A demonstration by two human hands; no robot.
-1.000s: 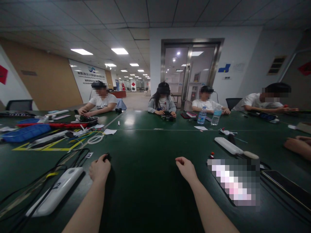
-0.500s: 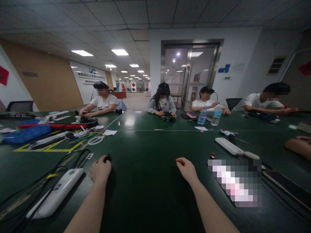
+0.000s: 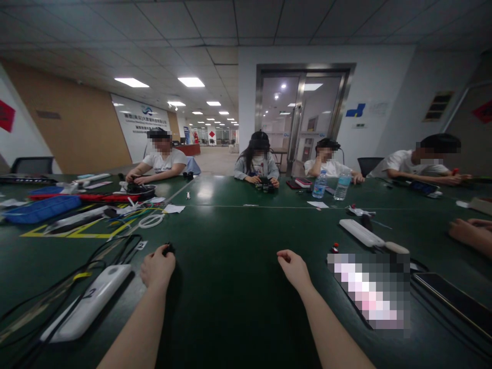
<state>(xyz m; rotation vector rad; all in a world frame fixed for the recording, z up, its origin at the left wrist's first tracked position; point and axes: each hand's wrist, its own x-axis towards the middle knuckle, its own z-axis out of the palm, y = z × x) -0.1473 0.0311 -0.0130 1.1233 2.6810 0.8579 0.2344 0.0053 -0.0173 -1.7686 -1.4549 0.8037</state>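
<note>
On the left side of the green table [image 3: 230,287], my left hand [image 3: 158,267] is closed on a small black object [image 3: 168,249], which shows at its fingertips. A white power bank marked 2 [image 3: 90,302] lies left of that hand, with black cables beside it. My right hand [image 3: 294,267] rests further right, its fingers curled together; whether anything is between them is hidden. To its right lies a phone [image 3: 367,292] with a lit, blurred screen.
Blue tray [image 3: 42,209], white coiled cable [image 3: 151,221] and loose wires lie at the left. Two water bottles [image 3: 342,185], a white power bank [image 3: 361,233] and a dark phone [image 3: 455,300] are at the right. Several people sit around the table; another person's hands [image 3: 471,233] show at the right edge.
My hands have hardly moved. Across the table, the person behind the bottles has raised a hand to the face. The view has shifted very slightly.
</note>
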